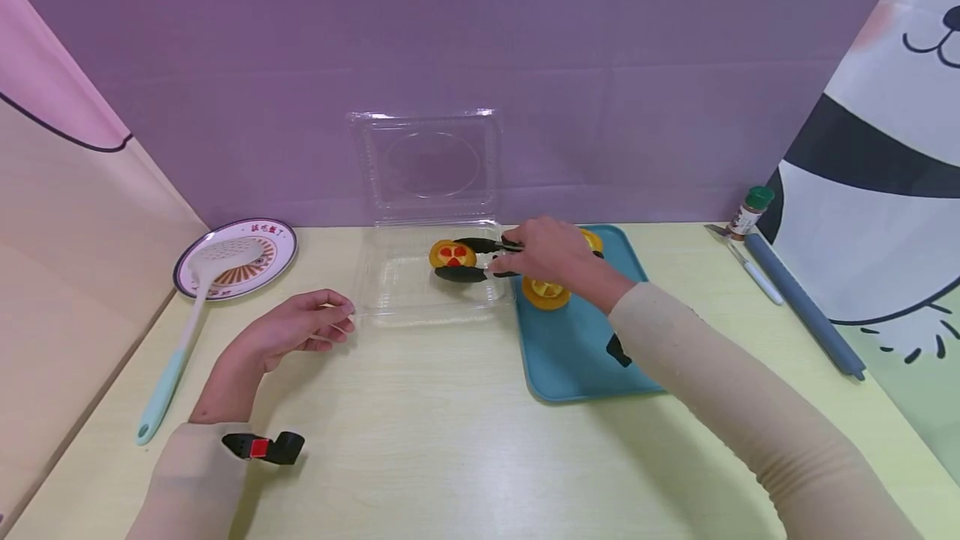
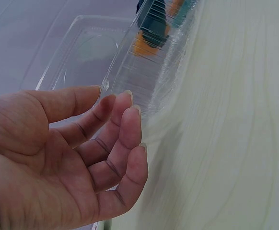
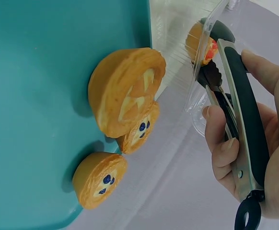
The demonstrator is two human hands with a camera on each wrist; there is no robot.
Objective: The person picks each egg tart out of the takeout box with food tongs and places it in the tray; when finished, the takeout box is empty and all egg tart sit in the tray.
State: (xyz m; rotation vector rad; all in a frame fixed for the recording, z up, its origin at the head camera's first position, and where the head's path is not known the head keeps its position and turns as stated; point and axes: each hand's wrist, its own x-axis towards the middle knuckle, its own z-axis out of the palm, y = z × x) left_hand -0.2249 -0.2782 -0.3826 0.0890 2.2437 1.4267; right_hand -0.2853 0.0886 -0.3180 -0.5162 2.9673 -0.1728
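Note:
My right hand [image 1: 551, 252] grips a pair of tongs [image 3: 247, 120] with black handles and dark tips. Between the tips is a small egg tart with red topping [image 1: 452, 254], inside the left part of an open clear plastic container [image 1: 397, 273]. With thumb and forefinger, my left hand [image 2: 77, 148] pinches the rim at the container's near left corner; its other fingers are loosely bent. Under my right forearm lies a blue tray [image 1: 562, 365]. It bears a tart with yellow fruit [image 1: 546, 292] and tarts with blueberries [image 3: 101, 182], partly hidden in the head view.
At the left, a white slotted skimmer [image 1: 174, 373] with a pale blue handle rests across a patterned plate [image 1: 281, 252]. A green-capped jar [image 1: 750, 213], a small knife [image 1: 757, 275] and a dark blue roll [image 1: 806, 307] lie at the right. The container's raised lid [image 1: 427, 165] stands before the purple backdrop.

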